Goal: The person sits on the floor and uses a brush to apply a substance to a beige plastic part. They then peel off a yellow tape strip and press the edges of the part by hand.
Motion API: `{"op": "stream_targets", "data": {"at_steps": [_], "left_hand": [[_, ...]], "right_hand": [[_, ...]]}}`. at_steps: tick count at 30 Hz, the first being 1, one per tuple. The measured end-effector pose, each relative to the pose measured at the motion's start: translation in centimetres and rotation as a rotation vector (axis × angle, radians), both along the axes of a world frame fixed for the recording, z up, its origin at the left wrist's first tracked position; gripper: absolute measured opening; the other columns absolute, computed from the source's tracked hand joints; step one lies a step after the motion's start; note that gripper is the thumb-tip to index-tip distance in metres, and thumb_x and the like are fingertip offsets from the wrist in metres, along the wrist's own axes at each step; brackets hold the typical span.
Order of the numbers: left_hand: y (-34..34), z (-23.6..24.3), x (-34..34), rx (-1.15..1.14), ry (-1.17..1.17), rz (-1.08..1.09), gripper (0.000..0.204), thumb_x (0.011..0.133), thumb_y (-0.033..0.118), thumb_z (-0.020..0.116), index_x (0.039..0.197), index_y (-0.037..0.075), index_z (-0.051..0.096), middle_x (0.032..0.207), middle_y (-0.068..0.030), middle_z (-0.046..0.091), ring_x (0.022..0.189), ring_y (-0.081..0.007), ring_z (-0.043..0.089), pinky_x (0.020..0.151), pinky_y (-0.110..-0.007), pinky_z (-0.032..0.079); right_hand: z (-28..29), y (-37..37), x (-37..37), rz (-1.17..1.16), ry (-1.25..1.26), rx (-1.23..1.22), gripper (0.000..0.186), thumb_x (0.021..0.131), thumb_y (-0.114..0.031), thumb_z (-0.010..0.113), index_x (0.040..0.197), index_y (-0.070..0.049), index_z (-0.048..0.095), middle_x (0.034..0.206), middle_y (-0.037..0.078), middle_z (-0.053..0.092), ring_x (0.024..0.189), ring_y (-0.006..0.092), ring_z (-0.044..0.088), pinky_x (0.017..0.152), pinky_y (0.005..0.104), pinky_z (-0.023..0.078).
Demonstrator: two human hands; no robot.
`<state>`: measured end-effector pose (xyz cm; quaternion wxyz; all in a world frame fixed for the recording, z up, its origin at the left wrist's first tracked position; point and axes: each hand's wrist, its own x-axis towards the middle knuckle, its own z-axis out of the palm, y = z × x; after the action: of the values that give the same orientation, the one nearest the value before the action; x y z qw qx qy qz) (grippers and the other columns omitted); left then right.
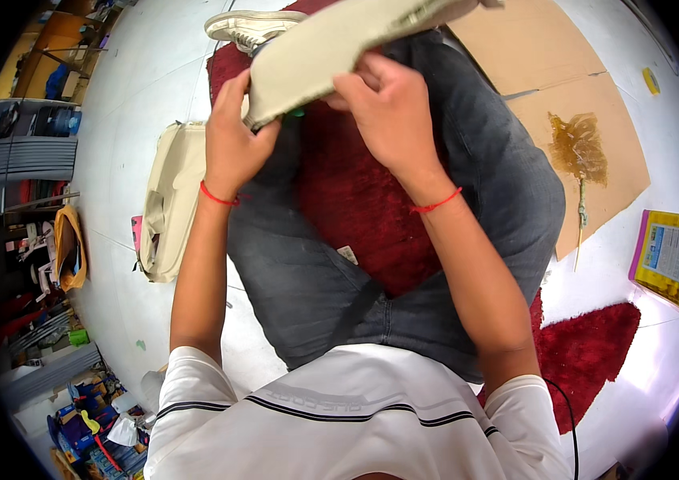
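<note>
A long beige panel (315, 60) with a rounded near end is held up over my lap, slanting to the top right and cut off by the upper edge of the view. My left hand (235, 132) grips its near left end, thumb underneath and fingers along the side. At the lower edge my right hand (387, 108) pinches the panel, its fingers curled and partly hidden. To the left on the floor lies a second beige piece (175, 200), hollow side showing, with a pink item (136, 232) beside it.
Cardboard (611, 152) at right bears a brown sticky smear (578, 148) and a thin stick (581, 216). Beyond are a yellow roll (651, 81) and a yellow-purple package (666, 260). Red carpet (355, 200) lies beneath me; cluttered shelves (35, 160) line the left.
</note>
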<state>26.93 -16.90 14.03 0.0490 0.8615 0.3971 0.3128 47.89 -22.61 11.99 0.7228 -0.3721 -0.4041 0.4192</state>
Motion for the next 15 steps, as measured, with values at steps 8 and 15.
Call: {"op": "stream_targets", "data": {"at_steps": [8,15], "left_hand": [[-1.1,11.6,-3.2,-0.454,-0.369,0.039,0.036,0.088,0.009,0.065,0.121,-0.006,0.066,0.106,-0.0083,0.072,0.092,-0.0116,0.066,0.084,-0.027,0.054],[-5.2,14.3,-2.8,-0.575,-0.591,-0.043,0.035,0.083,0.006,0.062,0.117,-0.004,0.068,0.105,-0.0058,0.072,0.091,-0.011,0.066,0.083,-0.027,0.054]], "right_hand": [[10.4,0.7,-0.3,0.014,-0.42,0.171,0.036,0.091,-0.018,0.069,0.119,0.004,0.07,0.102,0.019,0.076,0.088,0.0266,0.075,0.08,0.0355,0.057],[13.7,-2.8,-3.6,-0.422,-0.984,0.349,0.016,0.081,-0.019,0.075,0.088,-0.005,0.075,0.084,0.012,0.069,0.085,0.0347,0.07,0.074,0.0451,0.056]]}}
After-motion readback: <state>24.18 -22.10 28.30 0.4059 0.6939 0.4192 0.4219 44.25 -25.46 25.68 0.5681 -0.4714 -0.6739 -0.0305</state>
